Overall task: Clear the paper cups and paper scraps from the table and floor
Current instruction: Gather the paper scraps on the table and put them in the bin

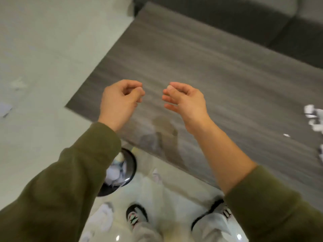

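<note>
Both my hands hover over the near corner of a grey wood-grain table, and neither holds anything. My left hand has its fingers loosely curled. My right hand has relaxed, half-bent fingers. White paper scraps lie on the table at the right edge of the view, and a small scrap lies nearer. A black bin with white paper inside stands on the floor under my left forearm. A crumpled paper lies on the floor by my left shoe, and another scrap lies at far left.
A dark grey sofa runs along the far side of the table. The floor is pale and glossy. My two shoes stand at the table's near edge. A faint stain marks the tabletop below my hands. The picture is motion-blurred.
</note>
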`<control>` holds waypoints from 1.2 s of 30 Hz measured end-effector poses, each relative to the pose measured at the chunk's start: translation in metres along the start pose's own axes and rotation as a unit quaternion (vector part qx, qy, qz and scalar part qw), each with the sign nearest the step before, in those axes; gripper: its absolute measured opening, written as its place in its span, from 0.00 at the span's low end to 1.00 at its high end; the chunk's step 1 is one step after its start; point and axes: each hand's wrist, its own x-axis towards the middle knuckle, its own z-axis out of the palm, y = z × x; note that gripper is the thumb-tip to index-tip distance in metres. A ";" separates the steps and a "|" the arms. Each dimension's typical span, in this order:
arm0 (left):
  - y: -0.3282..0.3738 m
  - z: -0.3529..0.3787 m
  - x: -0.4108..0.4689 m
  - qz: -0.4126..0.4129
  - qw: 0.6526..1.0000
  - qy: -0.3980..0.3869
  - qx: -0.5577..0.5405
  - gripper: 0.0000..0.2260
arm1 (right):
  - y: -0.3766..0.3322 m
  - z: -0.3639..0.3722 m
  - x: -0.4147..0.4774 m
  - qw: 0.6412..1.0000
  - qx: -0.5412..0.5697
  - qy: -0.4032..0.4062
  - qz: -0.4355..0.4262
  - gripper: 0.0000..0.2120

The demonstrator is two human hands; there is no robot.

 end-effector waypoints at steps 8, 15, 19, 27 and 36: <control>0.100 0.227 -0.028 0.032 0.984 -0.174 0.024 0.05 | -0.081 -0.228 -0.017 0.989 0.012 0.141 -0.039 0.06; 0.109 0.399 -0.068 0.032 0.946 -0.308 0.097 0.04 | -0.063 -0.416 -0.032 0.970 0.004 0.245 0.002 0.11; 0.093 0.462 -0.072 0.031 0.937 -0.320 0.139 0.06 | -0.044 -0.479 -0.028 0.962 0.012 0.274 0.017 0.12; 0.062 0.530 -0.054 0.097 0.905 -0.326 0.254 0.19 | -0.005 -0.529 -0.002 0.954 -0.012 0.297 0.040 0.11; 0.042 0.569 -0.043 0.270 0.779 -0.412 0.387 0.31 | 0.033 -0.545 0.030 0.903 -0.291 0.309 0.069 0.19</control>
